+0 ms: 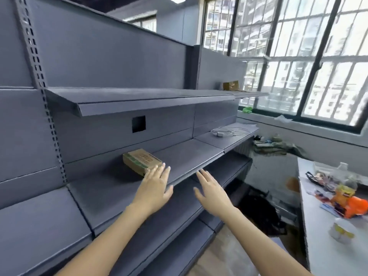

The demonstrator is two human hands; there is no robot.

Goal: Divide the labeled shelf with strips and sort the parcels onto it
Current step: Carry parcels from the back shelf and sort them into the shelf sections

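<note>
A small brown cardboard parcel (141,161) with green tape lies on the middle shelf (185,154) of a dark grey metal rack. My left hand (155,186) reaches over the shelf's front edge with straight fingers, its fingertips at the parcel's near right corner. My right hand (211,193) hovers a little to the right, fingers straight and spread, holding nothing, just in front of the shelf edge. No strips or labels are visible on this shelf.
Another brown box (231,85) stands at the far end of the top shelf (139,100). White cables (229,131) lie on the neighbouring shelf section. A white table (326,226) at right carries bottles and an orange object (356,206). A black bag (258,214) sits on the floor.
</note>
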